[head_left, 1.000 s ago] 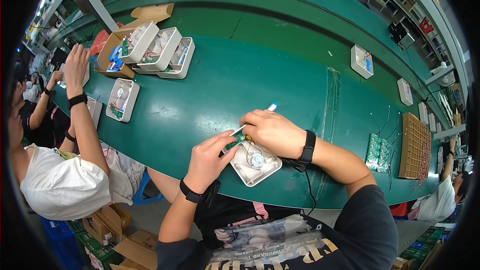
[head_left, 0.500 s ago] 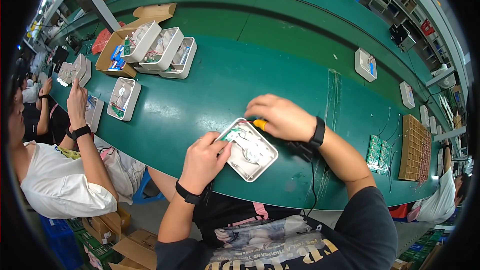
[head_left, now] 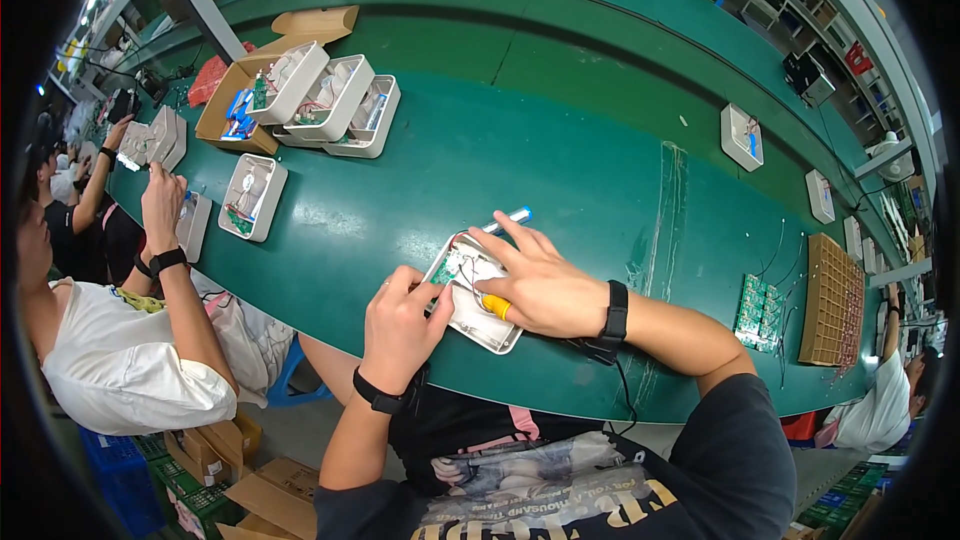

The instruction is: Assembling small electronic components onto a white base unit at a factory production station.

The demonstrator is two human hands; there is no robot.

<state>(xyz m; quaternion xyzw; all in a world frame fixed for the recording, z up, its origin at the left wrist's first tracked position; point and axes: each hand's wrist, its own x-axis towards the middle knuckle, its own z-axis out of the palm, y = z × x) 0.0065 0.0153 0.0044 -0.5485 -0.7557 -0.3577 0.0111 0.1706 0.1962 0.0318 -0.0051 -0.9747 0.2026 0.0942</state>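
A white rectangular plastic housing (head_left: pixel 497 342) lies tilted in front of me, with a green circuit board (head_left: pixel 446 266) and thin wires inside. My left hand (head_left: pixel 402 325) grips its left side, thumb over the rim. Reaching across from the right, my right hand (head_left: pixel 548 290) covers much of the housing. A yellow finger cot (head_left: pixel 496 306) sits on one of its digits, close against another finger by the wires; whatever is between them is hidden. Its other fingers spread toward a blue cylindrical battery (head_left: pixel 519 215) at the housing's far rim.
Stacked white housings (head_left: pixel 340 105) and a cardboard box (head_left: pixel 222 130) with blue batteries stand at far left. One housing (head_left: pixel 252 198) lies nearer. To the right are green circuit boards (head_left: pixel 760 312) and a brown compartment tray (head_left: pixel 822 290). A co-worker (head_left: pixel 130 360) works at my left.
My right hand has moved left and nearer, from the housing's far corner to over its inside. The blue battery now shows beyond the rim. The housing has shifted slightly left.
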